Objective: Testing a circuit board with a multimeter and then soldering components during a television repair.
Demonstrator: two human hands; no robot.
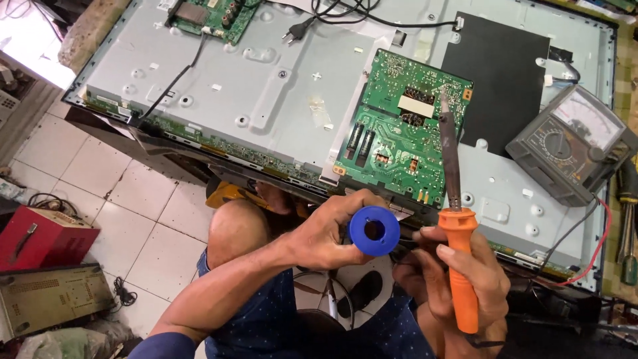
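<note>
**Hot iron close to the fingers and the board**

The right hand (458,279) is wrapped around the orange handle of the iron (454,199), its tip pointing up and away from the fingers, over the green board (399,133). The left hand (325,233) grips a blue spool (374,231), just left of the right fingers. A slip of the grip could probably bring the tip onto the board's parts, or onto the left fingers, since both hands work so near.

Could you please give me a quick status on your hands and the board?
Left hand grips blue solder spool. Right hand holds orange soldering iron, tip over green circuit board. Nothing blocking.
</note>
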